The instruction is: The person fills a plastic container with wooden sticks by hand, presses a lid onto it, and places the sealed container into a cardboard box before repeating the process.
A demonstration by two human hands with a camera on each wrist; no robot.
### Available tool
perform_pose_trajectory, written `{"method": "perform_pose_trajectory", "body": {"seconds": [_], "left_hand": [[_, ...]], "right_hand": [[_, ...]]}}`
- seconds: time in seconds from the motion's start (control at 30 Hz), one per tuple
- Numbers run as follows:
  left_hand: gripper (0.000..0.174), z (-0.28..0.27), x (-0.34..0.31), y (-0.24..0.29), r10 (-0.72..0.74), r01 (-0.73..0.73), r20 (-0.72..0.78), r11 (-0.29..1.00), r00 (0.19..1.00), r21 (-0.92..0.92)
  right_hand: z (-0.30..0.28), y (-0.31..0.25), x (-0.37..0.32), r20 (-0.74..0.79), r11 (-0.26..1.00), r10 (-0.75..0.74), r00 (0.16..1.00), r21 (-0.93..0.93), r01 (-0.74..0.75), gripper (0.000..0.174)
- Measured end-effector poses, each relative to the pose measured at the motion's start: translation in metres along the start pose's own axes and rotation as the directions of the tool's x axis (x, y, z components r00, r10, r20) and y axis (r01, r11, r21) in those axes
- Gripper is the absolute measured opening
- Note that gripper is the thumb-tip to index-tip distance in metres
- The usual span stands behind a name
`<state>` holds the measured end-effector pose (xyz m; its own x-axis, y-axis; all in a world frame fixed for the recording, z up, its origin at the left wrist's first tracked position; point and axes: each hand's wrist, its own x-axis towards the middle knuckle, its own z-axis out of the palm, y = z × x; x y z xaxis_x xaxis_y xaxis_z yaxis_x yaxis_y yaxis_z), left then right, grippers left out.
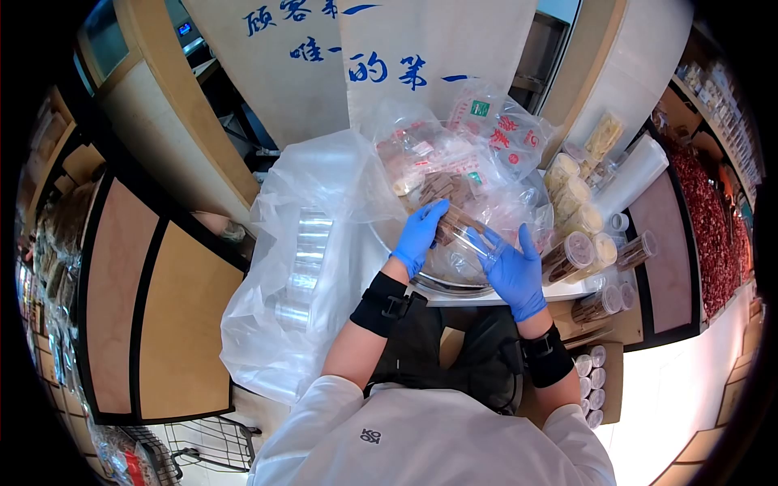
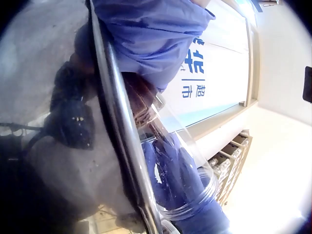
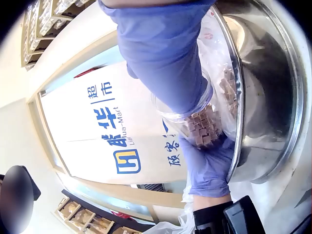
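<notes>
Over the metal bowl point(image 1: 421, 285), both blue-gloved hands are at a tilted clear jar point(image 1: 472, 235) with brown sticks inside. My left hand point(image 1: 420, 236) grips the bundle of brown sticks point(image 2: 139, 97) at the jar's upper-left end. My right hand point(image 1: 514, 274) supports the jar's lower-right end, its fingers round the clear wall and thumb raised. In the right wrist view, square stick ends point(image 3: 202, 129) show between the hands. The gloves hide part of the jar. More brown sticks point(image 1: 442, 188) lie in plastic in the bowl.
Filled jars point(image 1: 585, 220) stand on the right of the table, beside a clear plastic roll point(image 1: 640, 172). A large plastic bag point(image 1: 279, 267) holding stacked clear containers lies on the left. Printed bags point(image 1: 502, 134) spread behind the bowl. Below right, a box point(image 1: 609, 381) holds more containers.
</notes>
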<state>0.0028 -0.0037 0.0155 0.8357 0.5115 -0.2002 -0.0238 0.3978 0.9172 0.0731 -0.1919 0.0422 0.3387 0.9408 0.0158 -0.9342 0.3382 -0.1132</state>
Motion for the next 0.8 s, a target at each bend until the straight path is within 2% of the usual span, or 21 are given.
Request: {"method": "perform_pose_trajectory", "body": {"seconds": [0.1, 0.17, 0.27, 0.37, 0.5, 0.57, 0.6, 0.67, 0.8], "left_hand": [[0.031, -0.001, 0.001, -0.002, 0.002, -0.002, 0.015, 1.000, 1.000, -0.006], [0.030, 0.000, 0.002, -0.002, 0.001, -0.001, -0.001, 1.000, 1.000, -0.022], [0.029, -0.001, 0.003, -0.003, 0.008, -0.008, -0.005, 1.000, 1.000, -0.017], [0.031, -0.002, 0.002, -0.002, 0.014, -0.014, 0.013, 1.000, 1.000, -0.010], [0.034, -0.003, 0.005, -0.004, 0.032, -0.032, 0.005, 0.999, 0.999, -0.001], [0.037, -0.002, 0.001, 0.000, 0.027, -0.027, 0.016, 1.000, 1.000, 0.005], [0.037, -0.001, 0.001, -0.001, 0.029, -0.029, 0.018, 1.000, 0.999, 0.002], [0.040, 0.000, 0.002, -0.003, 0.087, -0.085, 0.025, 0.995, 0.996, -0.046], [0.041, -0.005, 0.005, -0.007, 0.092, -0.090, 0.060, 0.995, 0.994, -0.039]], "right_hand": [[-0.001, 0.000, -0.001, -0.037, 1.000, -0.015, 0.999, -0.009, 0.014, 0.082], [0.000, 0.001, -0.001, -0.043, 0.997, -0.016, 0.999, 0.076, 0.019, 0.078], [0.000, 0.005, -0.002, -0.048, 0.996, -0.023, 0.999, 0.083, 0.027, 0.077], [-0.005, 0.008, -0.003, -0.095, 0.999, -0.046, 0.994, -0.019, 0.045, 0.078], [-0.014, 0.004, -0.005, -0.070, 0.999, -0.002, 0.998, 0.047, 0.005, 0.075], [-0.009, 0.003, -0.005, -0.151, 0.998, -0.056, 0.987, 0.005, 0.058, 0.075], [-0.007, 0.003, -0.005, -0.151, 0.998, -0.057, 0.987, 0.002, 0.058, 0.075], [0.001, 0.004, -0.006, -0.049, 0.997, -0.001, 0.999, 0.072, 0.004, 0.075], [0.012, 0.008, -0.004, -0.114, 0.996, -0.069, 0.991, 0.055, 0.076, 0.076]]}}
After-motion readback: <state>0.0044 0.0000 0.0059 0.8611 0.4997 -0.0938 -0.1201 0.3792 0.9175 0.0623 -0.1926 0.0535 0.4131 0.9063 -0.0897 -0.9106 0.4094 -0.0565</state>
